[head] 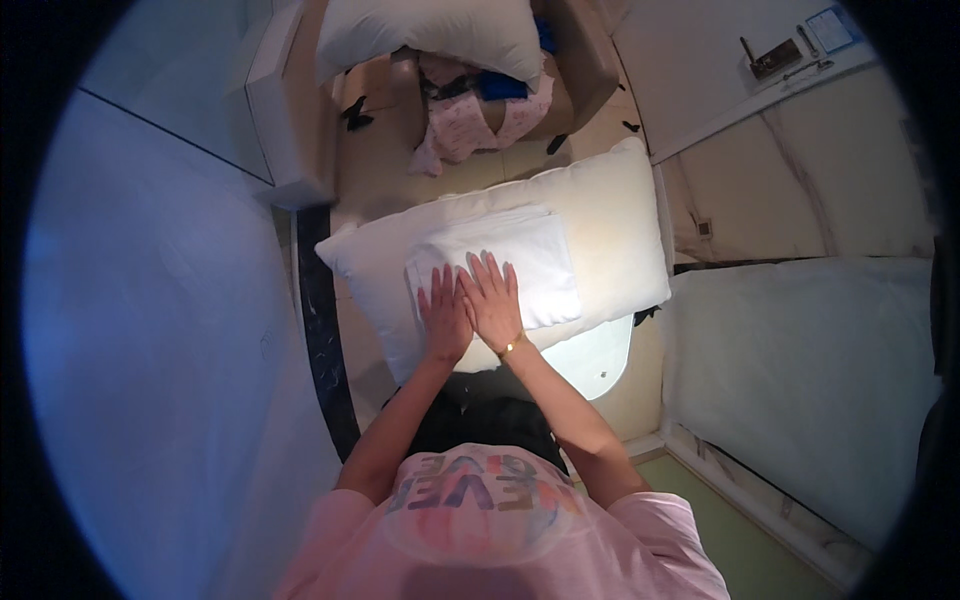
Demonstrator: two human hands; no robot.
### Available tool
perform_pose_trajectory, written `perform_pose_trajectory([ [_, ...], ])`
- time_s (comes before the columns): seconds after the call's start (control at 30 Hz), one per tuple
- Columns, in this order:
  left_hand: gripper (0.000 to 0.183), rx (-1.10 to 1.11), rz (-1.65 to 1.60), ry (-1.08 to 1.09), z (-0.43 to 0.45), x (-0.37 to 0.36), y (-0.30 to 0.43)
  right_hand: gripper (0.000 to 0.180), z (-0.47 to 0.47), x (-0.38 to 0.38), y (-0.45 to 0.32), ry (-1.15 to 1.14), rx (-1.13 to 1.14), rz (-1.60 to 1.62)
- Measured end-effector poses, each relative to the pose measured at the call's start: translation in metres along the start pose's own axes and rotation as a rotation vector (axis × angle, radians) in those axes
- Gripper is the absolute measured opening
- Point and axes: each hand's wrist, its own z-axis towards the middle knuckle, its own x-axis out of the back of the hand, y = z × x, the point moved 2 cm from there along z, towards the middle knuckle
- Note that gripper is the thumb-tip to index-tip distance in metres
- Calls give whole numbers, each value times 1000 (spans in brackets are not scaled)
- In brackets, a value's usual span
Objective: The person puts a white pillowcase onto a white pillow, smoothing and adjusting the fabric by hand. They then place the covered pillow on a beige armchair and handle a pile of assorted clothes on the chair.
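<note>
A folded white cloth (544, 262) lies flat on a large cream pillow (619, 225) in front of me. On the cloth's near left part rests my left hand (448, 315), palm down with its fingers a little apart. Beside it, touching it at the thumbs, my right hand (493, 304) also lies palm down with spread fingers; a gold-coloured band circles that wrist. Neither hand grips anything. Beneath the pillow, a pale rounded surface (600, 367) shows at the near right; what bears the pillow is mostly hidden.
Beyond the pillow stands a beige armchair (589, 82) with a second white pillow (435, 30) and pink patterned cloth (461, 127). A pale upholstered-looking block (296, 150) is at the left. On the right are a door with a metal handle (776, 60) and a whitish covered panel (787, 375).
</note>
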Motion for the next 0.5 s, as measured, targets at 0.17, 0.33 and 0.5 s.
perform_pose_trajectory([
  [0.17,66,85,23,-138,-13,-16,-26,57,-7,-8,69,-143,-228,-200],
  [0.33,74,321,-357,57,-12,-24,-40,62,-1,9,105,48,-659,64],
  [0.5,67,845,-966,-52,-5,-57,-68,53,-6,12,116,160,-906,382],
])
